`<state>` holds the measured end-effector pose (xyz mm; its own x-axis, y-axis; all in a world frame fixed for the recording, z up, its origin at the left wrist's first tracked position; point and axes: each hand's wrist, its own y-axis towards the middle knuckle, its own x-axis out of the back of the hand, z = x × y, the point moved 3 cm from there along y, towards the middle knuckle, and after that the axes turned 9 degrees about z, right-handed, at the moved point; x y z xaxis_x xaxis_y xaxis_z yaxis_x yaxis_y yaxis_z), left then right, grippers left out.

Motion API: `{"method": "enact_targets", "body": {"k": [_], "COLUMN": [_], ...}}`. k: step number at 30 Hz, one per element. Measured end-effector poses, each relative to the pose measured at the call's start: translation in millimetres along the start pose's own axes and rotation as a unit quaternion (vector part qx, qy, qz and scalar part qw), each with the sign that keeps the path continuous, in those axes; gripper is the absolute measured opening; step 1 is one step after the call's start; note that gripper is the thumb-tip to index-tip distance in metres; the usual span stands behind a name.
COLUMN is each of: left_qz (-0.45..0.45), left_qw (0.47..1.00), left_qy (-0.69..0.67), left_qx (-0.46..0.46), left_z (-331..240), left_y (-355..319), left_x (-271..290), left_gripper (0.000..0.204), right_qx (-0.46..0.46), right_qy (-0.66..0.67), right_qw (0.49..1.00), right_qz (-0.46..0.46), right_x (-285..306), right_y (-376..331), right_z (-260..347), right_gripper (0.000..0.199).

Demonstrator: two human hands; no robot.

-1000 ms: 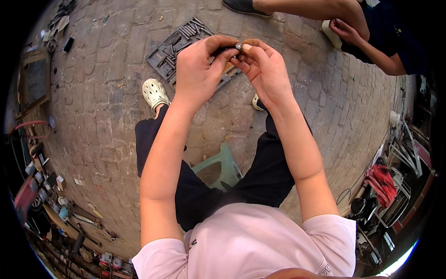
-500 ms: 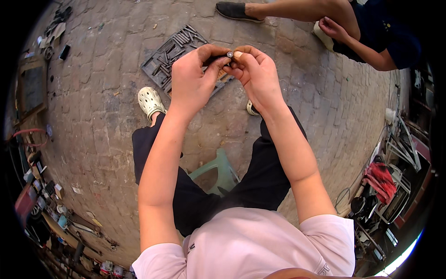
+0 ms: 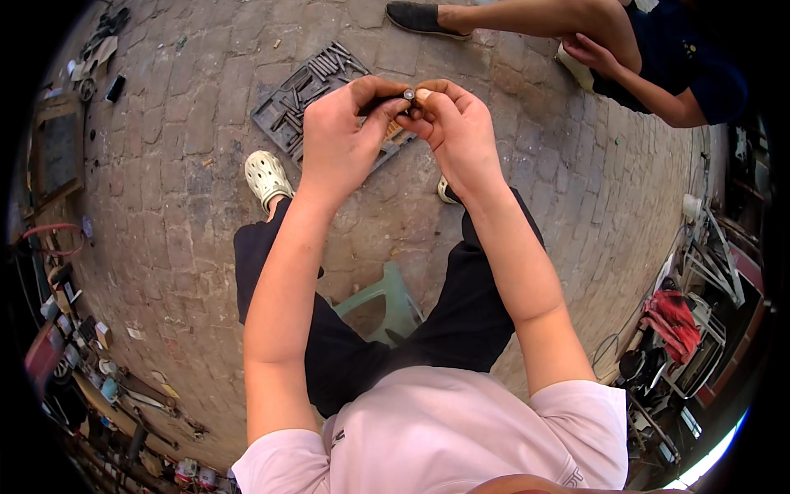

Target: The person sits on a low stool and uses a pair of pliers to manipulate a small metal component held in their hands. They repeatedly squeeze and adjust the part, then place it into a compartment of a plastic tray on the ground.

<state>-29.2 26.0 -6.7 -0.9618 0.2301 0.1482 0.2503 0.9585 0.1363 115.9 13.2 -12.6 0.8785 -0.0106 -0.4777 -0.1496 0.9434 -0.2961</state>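
Observation:
Pinched between my two hands is a small metal socket (image 3: pixel 409 95), its round end facing up. My left hand (image 3: pixel 344 132) closes thumb and forefinger on its left side. From the other side, my right hand (image 3: pixel 457 132) grips it with thumb and fingertips; the fingers hide most of it. Below my hands, a grey tool tray (image 3: pixel 267 115) lies on the brick floor, holding several loose metal sockets and bits (image 3: pixel 333 62). My left hand covers part of this tray.
A green plastic stool (image 3: pixel 387 300) is under me, between my legs. At the upper right sits another person (image 3: pixel 658 70), one leg stretched toward the tray. Clutter (image 3: pixel 99 354) lines the left side; metal frames and a red cloth (image 3: pixel 671 325) stand at the right.
Almost nothing differs. Both hands keep their pinch on the socket, and the view has shifted very slightly.

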Motion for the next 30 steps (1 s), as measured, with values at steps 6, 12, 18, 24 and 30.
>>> {"method": "enact_targets", "body": {"k": [6, 12, 18, 24, 30], "left_qz": [0.008, 0.005, -0.006, 0.021, -0.002], "left_qw": [0.996, 0.994, 0.995, 0.997, 0.994], "left_qy": [-0.032, -0.021, -0.01, 0.004, -0.011], "left_qx": [0.084, 0.11, 0.096, 0.075, 0.113], "left_z": [1.2, -7.3, -5.9, -4.4, -1.5], "left_y": [-3.2, -0.6, -2.2, -2.1, -1.4], "left_x": [-5.6, -5.8, -3.8, 1.5, -1.8], "left_gripper": [0.012, 0.012, 0.012, 0.012, 0.012], "right_qx": [0.025, 0.035, 0.031, 0.002, 0.045], "right_qy": [-0.076, -0.088, -0.103, -0.009, -0.112], "right_qw": [0.996, 0.995, 0.993, 1.0, 0.992], "right_qz": [-0.031, -0.04, -0.041, -0.03, -0.034], "right_x": [-2.5, -3.1, -3.8, -2.8, -4.9], "right_y": [-2.2, -1.5, 0.3, 0.7, 0.1], "right_z": [1.0, 2.1, -2.7, -3.8, -5.1], "right_gripper": [0.011, 0.009, 0.01, 0.011, 0.013]}}
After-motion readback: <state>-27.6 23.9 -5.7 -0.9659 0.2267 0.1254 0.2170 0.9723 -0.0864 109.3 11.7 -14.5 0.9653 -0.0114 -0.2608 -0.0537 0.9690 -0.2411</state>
